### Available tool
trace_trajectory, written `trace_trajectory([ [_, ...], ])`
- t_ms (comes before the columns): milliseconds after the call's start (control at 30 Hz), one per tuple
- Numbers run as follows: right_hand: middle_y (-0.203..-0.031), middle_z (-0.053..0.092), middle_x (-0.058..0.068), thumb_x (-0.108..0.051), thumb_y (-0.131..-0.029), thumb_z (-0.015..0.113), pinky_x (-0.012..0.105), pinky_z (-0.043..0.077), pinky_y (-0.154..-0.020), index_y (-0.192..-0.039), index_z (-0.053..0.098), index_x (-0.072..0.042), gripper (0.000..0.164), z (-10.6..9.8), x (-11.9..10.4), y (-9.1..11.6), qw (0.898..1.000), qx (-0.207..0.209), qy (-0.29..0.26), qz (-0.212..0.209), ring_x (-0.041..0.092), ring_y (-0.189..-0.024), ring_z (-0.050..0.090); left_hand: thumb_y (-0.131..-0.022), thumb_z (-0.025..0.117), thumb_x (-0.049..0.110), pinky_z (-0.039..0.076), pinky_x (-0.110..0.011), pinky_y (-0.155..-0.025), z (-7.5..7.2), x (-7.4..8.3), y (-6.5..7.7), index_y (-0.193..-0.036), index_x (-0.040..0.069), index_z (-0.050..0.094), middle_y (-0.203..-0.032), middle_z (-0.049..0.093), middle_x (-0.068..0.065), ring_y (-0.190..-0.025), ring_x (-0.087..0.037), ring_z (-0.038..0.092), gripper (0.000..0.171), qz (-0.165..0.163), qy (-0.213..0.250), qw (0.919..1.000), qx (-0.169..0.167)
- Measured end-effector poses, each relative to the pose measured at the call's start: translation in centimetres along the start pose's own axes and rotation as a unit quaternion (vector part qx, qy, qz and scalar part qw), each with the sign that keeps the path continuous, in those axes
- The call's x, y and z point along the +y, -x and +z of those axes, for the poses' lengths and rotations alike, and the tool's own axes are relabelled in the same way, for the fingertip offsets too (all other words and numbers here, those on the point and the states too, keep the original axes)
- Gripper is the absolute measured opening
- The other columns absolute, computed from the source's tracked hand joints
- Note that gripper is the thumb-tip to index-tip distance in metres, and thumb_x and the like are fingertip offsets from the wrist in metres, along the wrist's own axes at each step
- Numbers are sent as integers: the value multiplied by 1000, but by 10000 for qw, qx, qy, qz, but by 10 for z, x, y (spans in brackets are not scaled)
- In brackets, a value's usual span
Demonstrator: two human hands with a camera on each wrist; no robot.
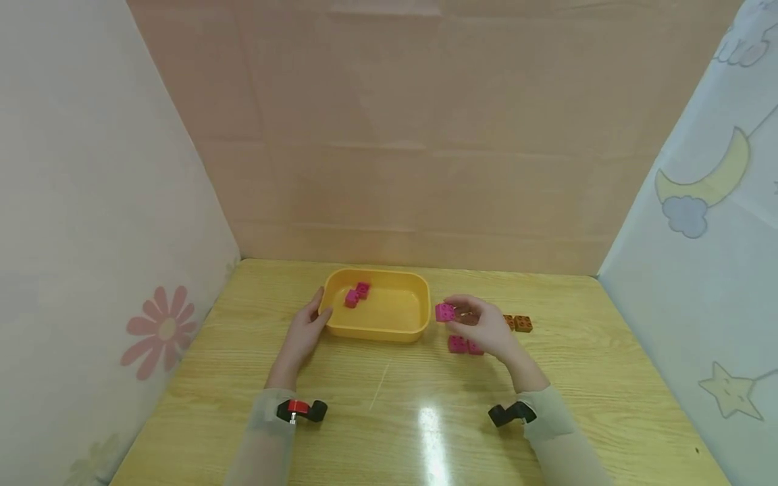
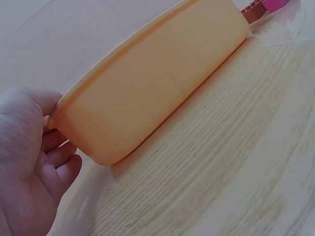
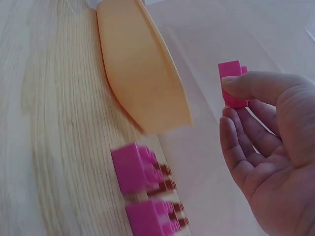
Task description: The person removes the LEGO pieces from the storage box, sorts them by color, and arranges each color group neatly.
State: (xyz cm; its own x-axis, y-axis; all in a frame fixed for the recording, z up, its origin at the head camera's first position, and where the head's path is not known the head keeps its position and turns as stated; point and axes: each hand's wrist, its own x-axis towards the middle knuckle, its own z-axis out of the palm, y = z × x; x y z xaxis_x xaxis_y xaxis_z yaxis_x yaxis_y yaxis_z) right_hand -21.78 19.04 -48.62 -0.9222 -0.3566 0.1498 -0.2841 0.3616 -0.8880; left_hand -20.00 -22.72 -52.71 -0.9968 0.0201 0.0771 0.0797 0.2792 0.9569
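My left hand grips the left end of a yellow plastic tray, its thumb at the rim in the left wrist view. Inside the tray, toward the left, lie two pink toy bricks, one touching or close to the other. Just off the tray's right end, my right hand pinches a pink building brick between thumb and fingers, above the tabletop. Below that hand, two more pink bricks sit side by side on the table, studs up.
Orange-brown bricks stand on the wooden table to the right, partly hidden behind my right hand. A tan backdrop rises at the table's far edge. Patterned white panels flank both sides.
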Motion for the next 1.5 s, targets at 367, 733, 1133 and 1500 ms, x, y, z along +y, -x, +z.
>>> trace_trajectory([
  [367, -137, 69, 15, -23, -99, 81, 21, 58, -93, -142, 67, -8, 48, -36, 21, 38, 9988, 262, 66, 419, 34, -119, 69, -114, 54, 18, 19, -47, -131, -1, 16, 6, -167, -2, 24, -176, 19, -14, -162, -33, 16, 64, -64, 44, 9999, -72],
  [733, -139, 67, 18, -22, -102, 78, 19, 56, -97, -146, 64, -5, 49, -58, 39, 61, 9968, 362, 268, 655, 34, -127, 64, -114, 54, 17, 19, -48, -131, -1, 0, 0, -168, 0, 26, -176, 20, -12, -162, -32, 17, 63, 60, 58, 10000, -11],
  [1133, -139, 68, 19, -21, -100, 79, 26, 60, -89, -145, 65, -5, 49, -65, 54, 71, 9925, 189, 518, 1095, 38, -120, 70, -114, 56, 20, 21, -46, -131, -1, -1, 0, -168, 1, 26, -176, 21, -11, -162, -31, 19, 64, 94, -6, 9999, 45],
  [1500, -130, 73, 16, -18, -98, 80, 29, 57, -93, -141, 68, -6, 46, -60, 61, 69, 9876, 204, 986, 1208, 29, -111, 72, -114, 55, 21, 20, -48, -130, -1, -1, 1, -168, 0, 26, -176, 20, -13, -162, -33, 18, 64, 159, -73, 9998, 20],
])
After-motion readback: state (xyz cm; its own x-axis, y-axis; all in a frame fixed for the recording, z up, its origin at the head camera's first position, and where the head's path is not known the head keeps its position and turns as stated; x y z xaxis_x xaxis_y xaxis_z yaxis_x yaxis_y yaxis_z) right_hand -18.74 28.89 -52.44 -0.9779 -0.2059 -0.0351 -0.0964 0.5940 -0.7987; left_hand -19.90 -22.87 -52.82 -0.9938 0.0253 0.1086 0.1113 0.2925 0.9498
